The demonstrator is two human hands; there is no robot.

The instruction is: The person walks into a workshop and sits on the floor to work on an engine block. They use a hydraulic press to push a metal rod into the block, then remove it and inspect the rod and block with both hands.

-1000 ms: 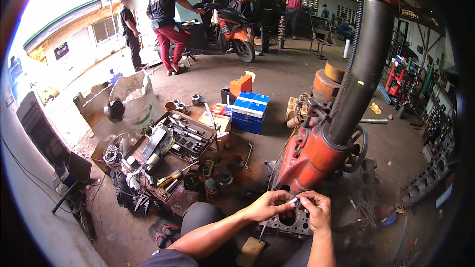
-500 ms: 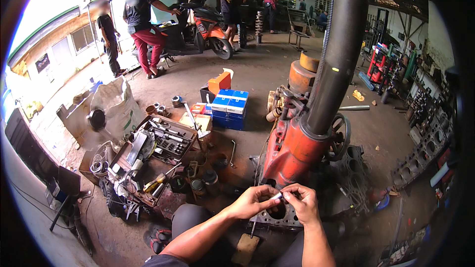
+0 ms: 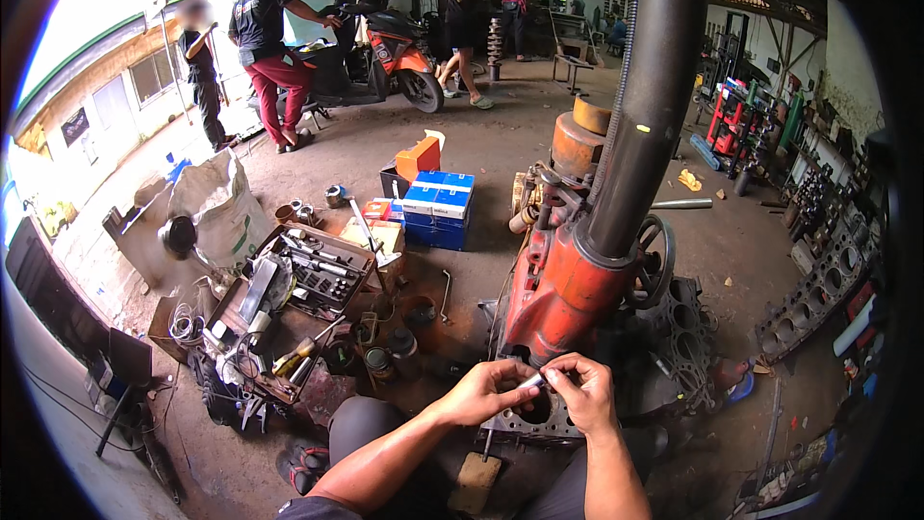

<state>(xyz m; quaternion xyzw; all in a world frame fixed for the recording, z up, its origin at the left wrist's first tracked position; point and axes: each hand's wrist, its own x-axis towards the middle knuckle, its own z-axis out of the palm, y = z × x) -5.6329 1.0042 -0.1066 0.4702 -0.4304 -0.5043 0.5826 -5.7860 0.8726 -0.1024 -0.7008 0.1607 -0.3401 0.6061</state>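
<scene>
Both hands meet over an engine block [image 3: 558,429] in front of me, close to the foot of the red boring machine [image 3: 568,294]. Between the fingertips is a small pale cylindrical piece [image 3: 532,381], too small to name exactly. My left hand [image 3: 484,394] pinches one end with thumb and fingers. At the other end, my right hand [image 3: 584,393] is closed with its thumb and forefinger on the piece. An open cylinder bore shows just under the hands. The machine's thick dark column [image 3: 651,116] rises at the right.
An open toolbox [image 3: 322,270] with sockets and hand tools lies at left, beside a tray of loose tools [image 3: 279,351]. Blue boxes [image 3: 438,210] stand ahead. More engine blocks [image 3: 818,294] lie at right. Several people and a motorbike [image 3: 385,67] are behind.
My hands stay together on the small piece, with slight finger movement. The view shifts a little. In the background, one person steps and the person at far left raises an arm.
</scene>
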